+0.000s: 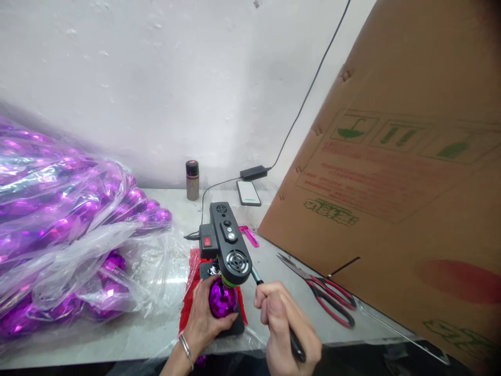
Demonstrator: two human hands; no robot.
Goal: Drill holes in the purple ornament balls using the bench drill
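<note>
Purple ball [223, 300] between left fingers [202, 293] and thumb [226, 322]

A shiny purple faceted ball [222, 300] sits beneath the rounded end of a black machine [227, 237].

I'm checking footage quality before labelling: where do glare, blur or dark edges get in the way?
Head view: glare streaks the clear plastic, partly masking the purple balls inside; head view: bright glints dot the shiny ball in the left hand; head view: red print on the cardboard box is too soft to read, and the picture's top right corner darkens.
</note>
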